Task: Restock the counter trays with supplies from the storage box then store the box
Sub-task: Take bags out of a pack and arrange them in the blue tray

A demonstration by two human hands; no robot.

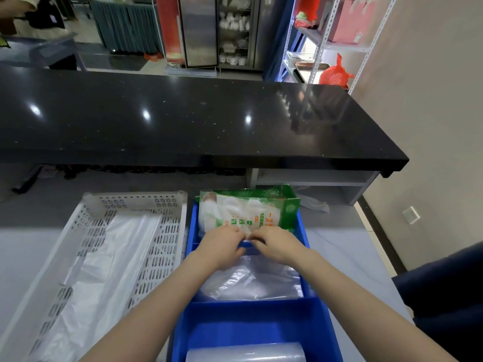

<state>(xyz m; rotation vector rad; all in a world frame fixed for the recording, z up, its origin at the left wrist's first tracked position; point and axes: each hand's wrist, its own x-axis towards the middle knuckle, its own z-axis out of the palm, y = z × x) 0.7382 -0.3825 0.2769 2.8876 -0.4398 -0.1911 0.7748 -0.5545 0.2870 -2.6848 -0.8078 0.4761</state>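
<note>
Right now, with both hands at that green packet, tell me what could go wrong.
Left hand and right hand pinch the green printed packet at its near edge; a hard pull could rip it wide and spill its contents into the blue divided tray. The packet sticks up above the far compartment's wall, so it might tip out. Clear plastic bags lie under the wrists and could be dragged along.

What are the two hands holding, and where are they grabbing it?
Both the left hand and the right hand pinch the green-and-white packet at its near edge, in the far compartment of the blue tray.
</note>
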